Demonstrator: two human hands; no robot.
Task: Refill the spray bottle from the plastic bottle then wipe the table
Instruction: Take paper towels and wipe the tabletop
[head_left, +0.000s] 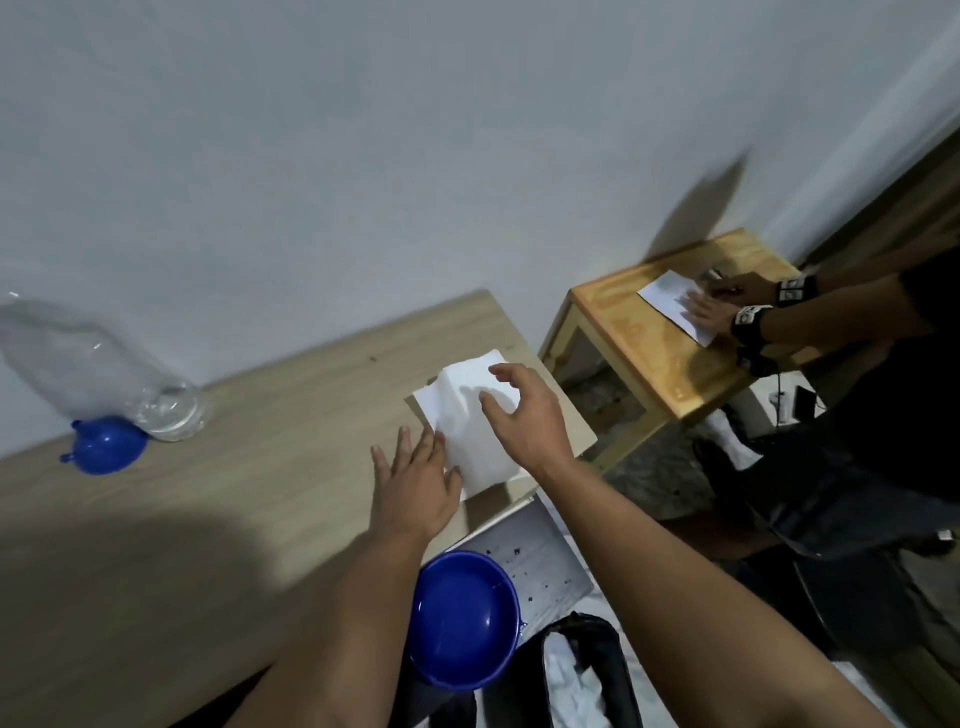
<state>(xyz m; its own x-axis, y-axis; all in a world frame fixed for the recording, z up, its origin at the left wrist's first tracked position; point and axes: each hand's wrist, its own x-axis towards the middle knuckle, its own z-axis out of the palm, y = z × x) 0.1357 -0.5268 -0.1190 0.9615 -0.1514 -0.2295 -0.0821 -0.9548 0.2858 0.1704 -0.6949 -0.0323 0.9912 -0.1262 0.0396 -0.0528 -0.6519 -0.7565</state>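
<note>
The table (208, 467) took up most of the left and middle of the frame, light wood, running up to the wall. Top right, a smaller wooden stand (649, 343) had someone else's hands on a sheet of paper (675, 301). The plastic bottle (93, 364) was way over at the left edge, clear, looking tilted, with a blue funnel (106, 449) right up against its base. Bottom middle, just off the table edge, sat a blue bowl (462, 618). Our white cloth (467, 421) lay at the table's right corner in mid frame. Our left hand (415, 483) was flat on the cloth's lower-left edge, fingers straight and spread. Our right hand (524, 415) was over the cloth, fingers apart and loosely curved; we couldn't tell if it was gripping anything.
</note>
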